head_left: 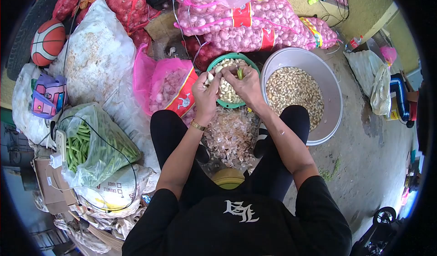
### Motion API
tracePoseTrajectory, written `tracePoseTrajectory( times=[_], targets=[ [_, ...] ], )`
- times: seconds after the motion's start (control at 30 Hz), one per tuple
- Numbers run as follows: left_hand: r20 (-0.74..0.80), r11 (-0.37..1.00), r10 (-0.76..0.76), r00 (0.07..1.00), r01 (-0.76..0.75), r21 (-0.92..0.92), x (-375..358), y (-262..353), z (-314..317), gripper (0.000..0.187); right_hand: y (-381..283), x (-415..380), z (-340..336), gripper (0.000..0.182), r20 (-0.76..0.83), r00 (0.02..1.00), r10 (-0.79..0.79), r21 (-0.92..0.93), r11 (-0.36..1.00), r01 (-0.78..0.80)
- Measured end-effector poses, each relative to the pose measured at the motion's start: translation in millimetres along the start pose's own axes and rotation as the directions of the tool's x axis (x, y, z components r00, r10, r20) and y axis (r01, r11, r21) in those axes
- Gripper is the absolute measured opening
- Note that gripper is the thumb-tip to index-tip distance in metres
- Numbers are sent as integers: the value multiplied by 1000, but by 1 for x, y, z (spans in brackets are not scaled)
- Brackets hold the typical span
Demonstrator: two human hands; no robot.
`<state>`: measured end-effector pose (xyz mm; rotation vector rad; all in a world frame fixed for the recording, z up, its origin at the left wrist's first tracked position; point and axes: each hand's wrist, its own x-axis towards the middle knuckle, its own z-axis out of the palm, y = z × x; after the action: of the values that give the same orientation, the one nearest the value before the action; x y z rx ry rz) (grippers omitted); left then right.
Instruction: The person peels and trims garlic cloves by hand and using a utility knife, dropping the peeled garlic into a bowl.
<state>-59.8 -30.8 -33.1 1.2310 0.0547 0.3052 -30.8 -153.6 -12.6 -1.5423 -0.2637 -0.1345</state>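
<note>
My left hand (207, 94) is closed around pale garlic cloves (210, 77), its fingertips meeting those of my right hand. Curled fingers of my right hand (247, 87) grip a small tool with a green handle (240, 73); its working end is hidden. Both hands are above a green plastic basin (232, 105) holding peeled garlic cloves (226, 92). To the right stands a wide whitish tub (336, 99) with many unpeeled cloves (295, 92) in water. Dry garlic skins (232, 135) lie heaped between my feet.
An opened pink mesh bag of garlic (168, 81) sits left of the basin. Full garlic sacks (255, 17) are stacked behind. Left are a bag of green beans (93, 147), a white sack (98, 51) and a basketball (48, 42). A cable loops over the beans.
</note>
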Motion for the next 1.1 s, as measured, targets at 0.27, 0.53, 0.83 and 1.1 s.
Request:
tracePoseTrajectory(
  times=[0.27,0.53,0.83,1.1],
  targets=[
    [70,860,303,950,-304,409,4,-9,-6,14,-2,1,-3,16,-34,999,40,-121,992,-44],
    [99,942,-272,957,286,-174,-1,9,-9,14,-7,1,-7,11,48,977,208,42,977,-210],
    [351,697,-342,872,486,-527,6,16,-28,27,-26,-5,-14,11,183,940,288,18,955,-296],
    [360,805,-306,881,441,-397,2,32,-24,25,0,-11,-36,16,654,704,278,-303,949,-93]
  ],
)
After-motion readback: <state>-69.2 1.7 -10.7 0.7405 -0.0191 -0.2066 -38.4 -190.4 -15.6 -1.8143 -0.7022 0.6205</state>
